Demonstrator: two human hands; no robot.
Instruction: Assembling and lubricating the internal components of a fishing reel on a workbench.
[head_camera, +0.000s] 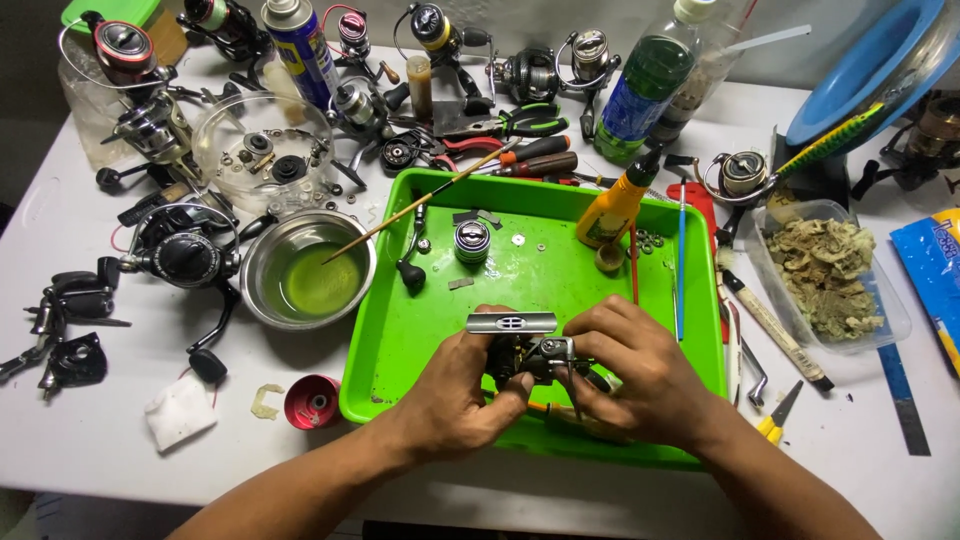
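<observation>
Both hands, left hand (455, 385) and right hand (630, 370), grip closed around the fishing reel body (528, 352).

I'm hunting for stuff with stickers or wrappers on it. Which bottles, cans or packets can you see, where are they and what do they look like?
Spray can: back left of the table, tall, blue and yellow with a grey cap.
Green bottle: behind the green tray, clear plastic, green liquid, blue label, white cap.
Yellow bottle: back right in the tray, black nozzle.
Blue packet: far right edge, flat, blue with yellow.
No screens or signs.
</observation>
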